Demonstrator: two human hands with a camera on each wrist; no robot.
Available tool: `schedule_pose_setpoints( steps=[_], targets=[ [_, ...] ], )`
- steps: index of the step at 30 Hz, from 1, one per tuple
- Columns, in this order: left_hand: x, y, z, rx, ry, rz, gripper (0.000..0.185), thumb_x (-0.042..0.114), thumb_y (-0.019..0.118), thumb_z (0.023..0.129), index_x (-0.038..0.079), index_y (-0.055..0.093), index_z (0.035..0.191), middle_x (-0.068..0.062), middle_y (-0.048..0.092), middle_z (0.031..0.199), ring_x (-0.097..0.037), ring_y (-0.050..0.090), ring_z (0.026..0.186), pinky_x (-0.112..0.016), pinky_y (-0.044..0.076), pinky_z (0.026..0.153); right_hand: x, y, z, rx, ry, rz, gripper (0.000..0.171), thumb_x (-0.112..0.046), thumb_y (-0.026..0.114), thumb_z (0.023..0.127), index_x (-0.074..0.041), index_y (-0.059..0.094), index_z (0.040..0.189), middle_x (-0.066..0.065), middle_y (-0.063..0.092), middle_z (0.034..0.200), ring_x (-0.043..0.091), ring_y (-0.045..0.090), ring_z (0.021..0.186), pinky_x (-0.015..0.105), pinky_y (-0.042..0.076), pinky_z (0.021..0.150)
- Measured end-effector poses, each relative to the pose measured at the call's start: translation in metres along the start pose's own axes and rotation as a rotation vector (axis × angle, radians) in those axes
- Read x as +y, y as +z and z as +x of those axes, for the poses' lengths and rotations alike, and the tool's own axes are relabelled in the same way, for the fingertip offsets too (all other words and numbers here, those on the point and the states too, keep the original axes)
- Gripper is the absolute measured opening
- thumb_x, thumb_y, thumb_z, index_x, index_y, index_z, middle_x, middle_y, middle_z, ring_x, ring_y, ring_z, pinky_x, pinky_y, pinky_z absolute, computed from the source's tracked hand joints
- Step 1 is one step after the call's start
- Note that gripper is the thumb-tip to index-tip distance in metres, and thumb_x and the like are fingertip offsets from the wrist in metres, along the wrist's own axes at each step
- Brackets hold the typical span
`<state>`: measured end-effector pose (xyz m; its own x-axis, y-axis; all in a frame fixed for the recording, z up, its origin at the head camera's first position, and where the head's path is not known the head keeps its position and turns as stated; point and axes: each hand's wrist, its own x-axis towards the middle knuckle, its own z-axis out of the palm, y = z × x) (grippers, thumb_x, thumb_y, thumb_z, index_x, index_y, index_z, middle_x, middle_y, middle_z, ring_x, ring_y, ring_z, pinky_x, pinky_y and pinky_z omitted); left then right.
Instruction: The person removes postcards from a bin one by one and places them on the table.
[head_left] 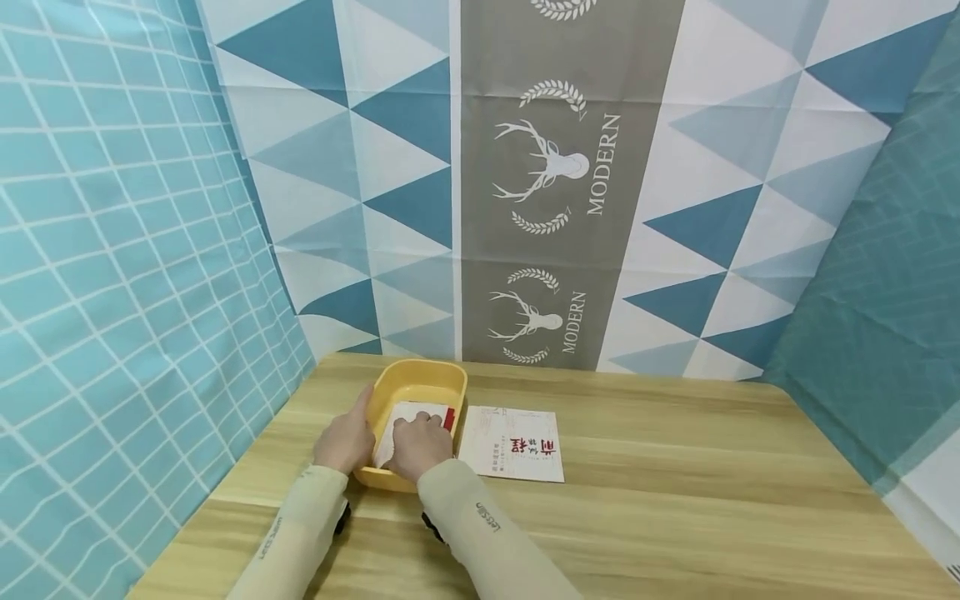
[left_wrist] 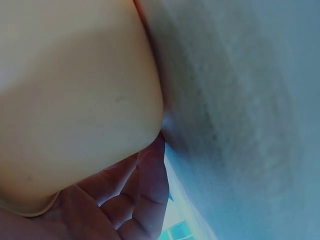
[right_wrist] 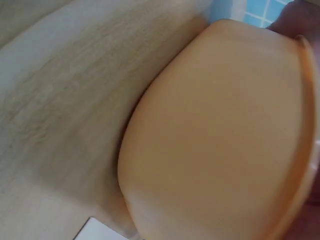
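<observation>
A yellow plastic basin [head_left: 429, 372] sits on the table at the left. My left hand [head_left: 347, 440] holds its left side; in the left wrist view the fingers [left_wrist: 150, 190] lie against the basin's outer wall [left_wrist: 95, 120]. Over the near part of the basin, my right hand [head_left: 422, 447] bends its fingers onto a white card [head_left: 397, 415] inside, with the fingertips hidden. A red piece [head_left: 449, 419] shows at that card's right edge. The right wrist view is filled mostly by the basin's outside wall [right_wrist: 215, 130].
Just right of the basin, a flat white card [head_left: 517, 443] with red characters lies on the wood-grain table [head_left: 675, 483]. A patterned cloth [head_left: 540, 183] hangs behind the table, and a blue tile-print sheet [head_left: 127, 250] runs along the left.
</observation>
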<state>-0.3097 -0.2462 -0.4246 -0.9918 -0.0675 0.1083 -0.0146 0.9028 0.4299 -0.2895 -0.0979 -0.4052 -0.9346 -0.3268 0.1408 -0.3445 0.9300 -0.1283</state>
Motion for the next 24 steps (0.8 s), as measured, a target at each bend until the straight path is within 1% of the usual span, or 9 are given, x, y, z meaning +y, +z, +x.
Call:
schedule_pose_setpoints(
  steps=[3,5,9,12,17,20,24],
  targets=[
    [0.0018,0.0007,-0.0003,-0.012,-0.008,0.001,0.069,0.006,0.042,0.096,0.015,0.021,0.161,-0.028,0.069,0.094,-0.030,0.060,0.065,-0.043,0.048,0.053,0.0005,0.0005,0.0032,-0.053,0.017,-0.038,0.026,-0.045,0.079,0.084,-0.021,0.070,0.089,0.006,0.068,0.088,0.024,0.059,0.078,0.034,0.050,0.066],
    [0.0018,0.0010,-0.0005,-0.012,-0.004,0.013,0.069,0.006,0.043,0.096,0.014,0.022,0.161,-0.027,0.069,0.093,-0.029,0.060,0.065,-0.043,0.048,0.053,0.0007,0.0003,0.0052,-0.083,0.020,-0.037,0.020,-0.041,0.077,0.085,-0.022,0.071,0.086,0.004,0.068,0.086,0.023,0.059,0.077,0.035,0.049,0.068],
    [0.0019,-0.0004,0.0005,-0.006,-0.007,0.022,0.071,0.005,0.044,0.095,0.014,0.021,0.161,-0.027,0.069,0.092,-0.029,0.060,0.065,-0.043,0.048,0.053,0.0012,-0.0004,0.0091,-0.107,0.011,-0.031,0.011,-0.034,0.074,0.086,-0.024,0.074,0.090,0.000,0.066,0.083,0.019,0.056,0.074,0.034,0.047,0.067],
    [0.0018,-0.0012,0.0002,-0.013,-0.015,0.019,0.073,0.005,0.046,0.093,0.014,0.020,0.161,-0.027,0.069,0.092,-0.030,0.060,0.066,-0.043,0.048,0.054,0.0015,0.0010,0.0096,-0.101,-0.001,-0.020,0.006,-0.030,0.073,0.086,-0.027,0.075,0.091,-0.003,0.065,0.082,0.018,0.054,0.071,0.034,0.047,0.065],
    [0.0018,-0.0010,-0.0003,-0.012,-0.009,0.023,0.076,0.004,0.047,0.091,0.013,0.020,0.161,-0.030,0.069,0.095,-0.032,0.064,0.069,-0.046,0.050,0.056,0.0033,0.0040,0.0073,-0.068,-0.029,0.009,0.006,-0.029,0.074,0.086,-0.032,0.076,0.091,-0.006,0.067,0.083,0.018,0.053,0.069,0.034,0.044,0.061],
    [0.0015,-0.0003,0.0000,0.002,0.005,0.028,0.074,0.004,0.046,0.091,0.013,0.022,0.160,-0.032,0.069,0.096,-0.034,0.065,0.069,-0.047,0.050,0.055,0.0052,0.0051,0.0055,-0.035,-0.052,0.016,0.007,-0.036,0.075,0.088,-0.034,0.078,0.094,-0.009,0.071,0.087,0.017,0.053,0.071,0.033,0.044,0.060],
    [0.0011,0.0004,0.0015,0.019,0.013,0.029,0.072,0.005,0.045,0.092,0.012,0.024,0.160,-0.035,0.068,0.101,-0.040,0.068,0.075,-0.051,0.051,0.058,0.0058,0.0067,0.0036,0.029,-0.067,0.022,0.015,-0.046,0.069,0.092,-0.036,0.079,0.096,-0.012,0.075,0.092,0.017,0.057,0.074,0.033,0.047,0.060]
  ],
)
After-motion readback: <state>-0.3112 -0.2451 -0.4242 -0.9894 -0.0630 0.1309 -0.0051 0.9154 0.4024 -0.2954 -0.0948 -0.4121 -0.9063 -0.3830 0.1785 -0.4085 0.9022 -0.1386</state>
